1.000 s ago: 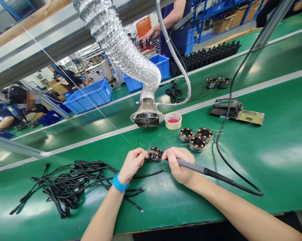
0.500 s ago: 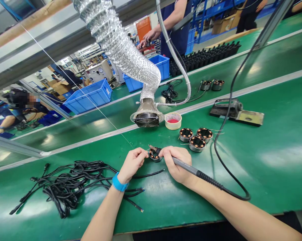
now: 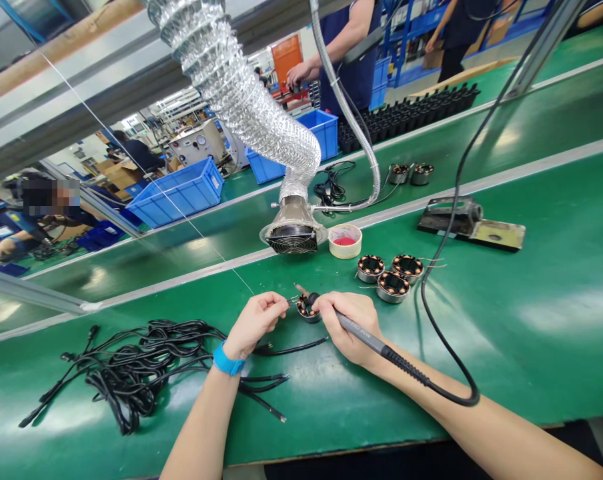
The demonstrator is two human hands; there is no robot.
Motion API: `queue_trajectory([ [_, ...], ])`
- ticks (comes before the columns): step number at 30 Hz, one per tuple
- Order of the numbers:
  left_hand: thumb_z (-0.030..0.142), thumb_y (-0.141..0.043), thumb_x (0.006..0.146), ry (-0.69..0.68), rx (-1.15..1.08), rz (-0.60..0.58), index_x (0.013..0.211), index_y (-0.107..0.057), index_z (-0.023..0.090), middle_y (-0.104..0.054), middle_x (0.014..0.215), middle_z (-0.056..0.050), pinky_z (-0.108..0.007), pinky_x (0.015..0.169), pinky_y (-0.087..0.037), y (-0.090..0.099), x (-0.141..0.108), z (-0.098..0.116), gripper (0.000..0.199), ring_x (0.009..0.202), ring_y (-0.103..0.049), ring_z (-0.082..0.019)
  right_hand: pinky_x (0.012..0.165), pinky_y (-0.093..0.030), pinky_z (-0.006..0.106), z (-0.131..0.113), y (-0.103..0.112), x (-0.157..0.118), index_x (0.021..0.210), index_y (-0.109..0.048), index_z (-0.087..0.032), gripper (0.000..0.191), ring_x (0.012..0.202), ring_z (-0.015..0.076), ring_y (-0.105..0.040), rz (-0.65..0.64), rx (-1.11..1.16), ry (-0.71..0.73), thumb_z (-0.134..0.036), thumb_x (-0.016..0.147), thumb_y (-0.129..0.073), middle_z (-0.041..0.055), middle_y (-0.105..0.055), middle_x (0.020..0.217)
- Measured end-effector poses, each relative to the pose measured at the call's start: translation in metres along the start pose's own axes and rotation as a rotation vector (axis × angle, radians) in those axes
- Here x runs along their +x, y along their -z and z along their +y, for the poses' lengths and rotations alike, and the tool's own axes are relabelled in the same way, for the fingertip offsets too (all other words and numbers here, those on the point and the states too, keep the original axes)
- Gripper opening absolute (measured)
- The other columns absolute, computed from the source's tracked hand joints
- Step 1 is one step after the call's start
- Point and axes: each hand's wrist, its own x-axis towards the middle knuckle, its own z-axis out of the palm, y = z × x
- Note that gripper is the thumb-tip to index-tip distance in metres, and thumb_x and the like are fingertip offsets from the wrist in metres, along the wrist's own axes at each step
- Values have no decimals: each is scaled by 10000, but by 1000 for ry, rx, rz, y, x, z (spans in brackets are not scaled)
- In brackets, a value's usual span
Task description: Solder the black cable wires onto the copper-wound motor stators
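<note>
My right hand grips a soldering iron like a pen. Its tip is over a small round motor stator with copper windings, lying on the green bench. Left of the stator, my left hand is closed in a pinch. A thin solder wire slants down from above to that hand, and fine strands show between the fingertips and the stator. What exactly the fingertips press on is too small to see clearly. Three more stators stand together to the right of my right hand.
Black cables lie heaped at left, stripped ends near my left wrist. A fume extractor hood hangs above the stator beside a round tub. The iron's stand is at right; its cord loops beside my right arm. Co-workers stand beyond.
My left hand has drawn slightly left, away from the stator, and the solder wire has shifted with it. The iron has moved slightly left, still over the stator.
</note>
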Motion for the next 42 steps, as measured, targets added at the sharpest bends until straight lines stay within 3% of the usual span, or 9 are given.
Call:
queue_trajectory([
  [7,461,-763,737,43,-38,19,804,-654,115,-336,504,97,-228,421,-92,-6,3,-4,370,431,-198,-35,612,-477,234,-1,0,1,801,-638,-184,189,593,110,-656,2,5,9,-138,933,-511,3,-720,710],
  [14,522,-762,724,34,22,106,878,-709,79,-321,479,96,-240,435,-94,-11,4,-8,472,441,-193,-44,602,-476,237,0,-1,1,797,-632,-185,194,583,107,-648,-5,-3,6,-145,939,-506,3,-720,707],
  [21,553,-698,786,31,-77,37,742,-616,130,-245,539,106,-230,434,-80,-8,2,-8,433,448,-148,-38,617,-488,240,0,-1,0,807,-630,-186,191,604,111,-659,-9,-6,5,-146,943,-501,6,-724,717],
  [25,552,-684,796,19,-38,24,804,-671,118,-234,541,104,-227,432,-93,-8,1,-7,434,454,-159,-45,594,-478,236,0,-2,1,825,-632,-188,165,587,107,-643,-6,-16,36,-151,941,-520,6,-721,718],
  [30,560,-694,784,10,-33,2,788,-668,129,-262,528,100,-229,430,-101,-7,2,-7,432,451,-177,-48,635,-502,250,6,-7,-1,969,-641,-190,87,654,127,-645,-117,-56,70,-176,927,-566,32,-714,801],
  [35,548,-674,811,-23,7,-38,798,-689,112,-284,507,93,-238,434,-109,-6,1,-7,437,454,-194,-50,785,-545,320,18,-17,-6,1212,-576,-218,290,885,181,-654,-256,-11,88,-133,943,-510,82,-676,1015],
  [42,506,-704,796,27,-69,-138,815,-677,113,-289,530,99,-226,424,-79,-6,-1,-6,394,434,-170,-31,778,-562,301,27,-23,-13,1307,-536,-259,447,911,169,-647,-345,81,5,-69,908,-468,83,-600,1121],
])
